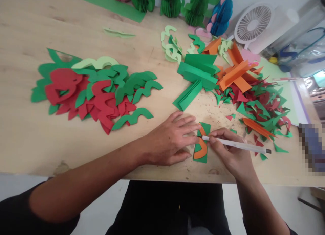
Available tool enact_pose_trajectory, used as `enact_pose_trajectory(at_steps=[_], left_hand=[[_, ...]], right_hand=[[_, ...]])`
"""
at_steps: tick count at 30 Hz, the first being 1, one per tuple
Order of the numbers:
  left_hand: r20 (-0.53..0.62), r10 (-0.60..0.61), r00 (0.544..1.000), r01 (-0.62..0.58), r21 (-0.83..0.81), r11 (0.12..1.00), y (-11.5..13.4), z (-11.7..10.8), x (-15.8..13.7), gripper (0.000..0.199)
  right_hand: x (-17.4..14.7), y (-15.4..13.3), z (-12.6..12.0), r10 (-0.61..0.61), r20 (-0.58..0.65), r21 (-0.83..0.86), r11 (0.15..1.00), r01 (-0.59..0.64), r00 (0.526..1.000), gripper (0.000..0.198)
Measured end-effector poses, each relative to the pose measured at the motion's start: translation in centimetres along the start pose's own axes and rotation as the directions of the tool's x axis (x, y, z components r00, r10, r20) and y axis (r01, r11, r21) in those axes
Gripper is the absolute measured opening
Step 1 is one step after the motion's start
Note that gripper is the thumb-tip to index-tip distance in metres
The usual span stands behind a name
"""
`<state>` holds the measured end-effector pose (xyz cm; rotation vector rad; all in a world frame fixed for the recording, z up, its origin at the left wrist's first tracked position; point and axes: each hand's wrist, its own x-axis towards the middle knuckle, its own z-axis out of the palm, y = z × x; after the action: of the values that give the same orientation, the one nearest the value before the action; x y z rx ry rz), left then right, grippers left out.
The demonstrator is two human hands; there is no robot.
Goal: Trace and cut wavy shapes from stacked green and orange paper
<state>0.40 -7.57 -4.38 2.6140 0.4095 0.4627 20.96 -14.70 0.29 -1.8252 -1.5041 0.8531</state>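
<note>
My right hand (230, 150) grips a white pen (238, 144), its tip against the edge of an orange paper cutout (202, 151) with curved lobes. That cutout lies on a small green paper rectangle (207, 130) close to the table's front edge. My left hand (172, 139) rests flat with fingers spread, its fingertips pressing on the orange cutout and hiding part of it. Folded green paper strips (189, 95) lie just beyond my hands. To the left spreads a pile of wavy green cutouts (133, 119) and red cutouts (100, 104).
Red and green paper scraps (264, 108) heap at the right beside folded orange strips (235, 76). Pale green cutouts (172, 52) lie farther back. A white fan (253, 25) and honeycomb paper figures (170, 4) stand along the back. A long green strip (111, 6) lies at the back left.
</note>
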Motion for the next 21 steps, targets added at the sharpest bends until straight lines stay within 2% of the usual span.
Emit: enact_pose_trajectory(at_steps=[12, 21], left_hand=[[-0.013, -0.015, 1.000, 0.015, -0.009, 1.000, 0.22, -0.24, 0.06, 0.034], [0.019, -0.020, 1.000, 0.020, 0.004, 1.000, 0.19, -0.22, 0.05, 0.036]], right_hand=[[0.25, -0.43, 0.06, 0.000, 0.002, -0.003, 1.000, 0.000, 1.000, 0.016], [0.15, -0.24, -0.20, 0.003, -0.002, -0.014, 1.000, -0.003, 1.000, 0.014]])
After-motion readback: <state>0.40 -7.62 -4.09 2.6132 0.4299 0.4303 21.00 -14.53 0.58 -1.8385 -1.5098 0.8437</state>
